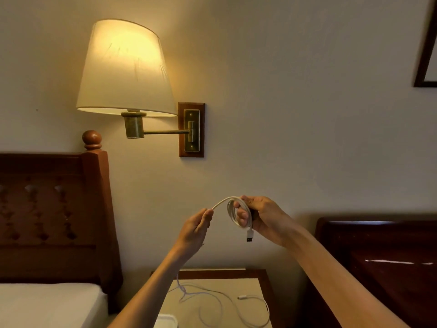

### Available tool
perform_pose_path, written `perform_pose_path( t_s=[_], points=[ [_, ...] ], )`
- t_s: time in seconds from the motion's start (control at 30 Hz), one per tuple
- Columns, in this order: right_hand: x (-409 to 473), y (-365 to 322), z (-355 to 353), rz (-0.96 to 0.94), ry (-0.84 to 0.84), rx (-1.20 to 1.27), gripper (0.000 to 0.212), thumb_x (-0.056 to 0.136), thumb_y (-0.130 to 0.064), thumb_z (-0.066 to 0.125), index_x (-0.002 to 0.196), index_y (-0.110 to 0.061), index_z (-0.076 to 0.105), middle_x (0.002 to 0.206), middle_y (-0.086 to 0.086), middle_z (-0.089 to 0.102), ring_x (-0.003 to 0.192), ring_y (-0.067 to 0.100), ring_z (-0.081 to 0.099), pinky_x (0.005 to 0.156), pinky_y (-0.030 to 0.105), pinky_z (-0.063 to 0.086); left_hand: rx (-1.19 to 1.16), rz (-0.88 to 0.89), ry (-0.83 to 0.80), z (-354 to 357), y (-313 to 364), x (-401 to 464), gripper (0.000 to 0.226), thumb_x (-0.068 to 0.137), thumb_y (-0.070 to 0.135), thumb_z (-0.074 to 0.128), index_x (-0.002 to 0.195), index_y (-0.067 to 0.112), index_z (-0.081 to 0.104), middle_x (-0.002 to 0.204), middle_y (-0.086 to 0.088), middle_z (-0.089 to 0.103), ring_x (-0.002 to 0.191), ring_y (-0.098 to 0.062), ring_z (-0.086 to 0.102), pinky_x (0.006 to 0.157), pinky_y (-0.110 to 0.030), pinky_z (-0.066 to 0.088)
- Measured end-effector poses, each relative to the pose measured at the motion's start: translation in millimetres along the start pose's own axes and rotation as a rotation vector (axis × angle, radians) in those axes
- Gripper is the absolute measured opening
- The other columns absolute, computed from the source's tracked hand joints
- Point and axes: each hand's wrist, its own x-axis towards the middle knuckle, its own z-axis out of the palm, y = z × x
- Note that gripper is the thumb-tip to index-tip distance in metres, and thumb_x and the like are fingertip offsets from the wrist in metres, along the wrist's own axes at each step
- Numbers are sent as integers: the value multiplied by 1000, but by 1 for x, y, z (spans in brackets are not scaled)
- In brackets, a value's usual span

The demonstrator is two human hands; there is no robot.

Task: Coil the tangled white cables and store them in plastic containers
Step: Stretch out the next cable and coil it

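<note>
The right hand (262, 216) grasps a coiled white cable (233, 214); the left hand (195, 230) pinches its free end. More loose cables (224, 301) lie on the worktop (257, 287).

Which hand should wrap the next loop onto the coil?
Probably the left hand: it pinches the free run of the white cable, while the right hand grips the coil, loops around its fingers.

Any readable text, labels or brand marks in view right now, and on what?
None can be read.
Coiled white cable and its USB plug: no marking shows.
Brass lamp plate: no lettering shows.
White container at the bottom edge: no label in view.
</note>
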Motion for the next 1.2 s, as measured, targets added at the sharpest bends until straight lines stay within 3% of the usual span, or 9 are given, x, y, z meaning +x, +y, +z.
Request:
perform_pose_path(
  t_s=[0.3, 0.43, 0.53, 0.7, 0.87, 0.97, 1.03, 1.13, 1.2],
  points=[
    [5, -1, -6, 6, 72, 280, 39, 106, -20, 32, 92, -1, 63, 67, 6, 54, 62, 14, 50, 67, 26, 45, 114, -106, -77, 16, -53, -33, 47, 87, 64, 39, 76, 20, 53, 64, 10, 46, 60, -6, 41, 57, -23, 35],
    [7, -4, -6, 21, 77, 277, 38, 106, -19, 31, 92, -1, 61, 66, 5, 53, 61, 12, 49, 63, 24, 46, 234, -123, -236, 17, -66, -39, 30, 102, 29, 41, 81, 17, 58, 71, 5, 55, 65, -7, 51, 62, -21, 42],
    [8, -5, -3, 36, 75, 331, 38, 106, -18, 30, 91, -1, 60, 65, 4, 52, 60, 12, 48, 61, 22, 47, 150, -222, -225, 15, -70, -31, 24, 101, 7, 42, 92, 10, 64, 79, 0, 63, 76, -8, 59, 72, -21, 47],
    [12, -13, -7, 5, 123, 459, 38, 106, -19, 31, 90, -1, 60, 61, 3, 52, 56, 12, 48, 61, 22, 45, -123, -367, -47, 11, -70, -40, 26, 104, 23, 36, 99, 9, 57, 70, 3, 45, 60, -11, 43, 56, -27, 39],
    [18, -15, -11, -17, 158, 419, 36, 106, -19, 33, 91, 0, 59, 62, 3, 52, 59, 12, 47, 60, 21, 46, 221, -283, -199, 12, -78, -57, 42, 97, 56, 33, 83, 24, 55, 68, 11, 48, 64, -5, 44, 62, -27, 37],
    [20, -9, -8, 13, 152, 426, 35, 106, -19, 33, 91, 0, 58, 62, 3, 50, 58, 12, 46, 60, 22, 46, 204, -325, -220, 14, -68, -54, 39, 100, 47, 36, 94, 16, 58, 66, 9, 45, 56, -7, 42, 55, -30, 36],
    [20, -7, -10, 39, 131, 501, 32, 106, -18, 33, 94, 0, 55, 60, 3, 49, 56, 12, 46, 61, 23, 45, 243, -298, -205, 10, -63, -54, 39, 100, 45, 36, 107, 10, 53, 68, 3, 43, 51, -4, 41, 47, -22, 35],
    [12, -13, -18, 133, 42, 515, 29, 106, -16, 32, 96, -1, 54, 59, 4, 49, 54, 13, 48, 59, 23, 49, 241, -278, -162, -6, -65, -57, 62, 96, 58, 36, 119, 1, 50, 91, -23, 63, 61, -13, 59, 56, -21, 51],
    [6, -14, -24, 188, -6, 436, 30, 106, -16, 33, 97, 1, 55, 61, 5, 50, 55, 13, 50, 58, 23, 52, 188, -273, -137, -25, -61, -54, 65, 86, 71, 41, 88, 7, 52, 68, -22, 51, 48, -10, 40, 41, -19, 38]
  ],
)
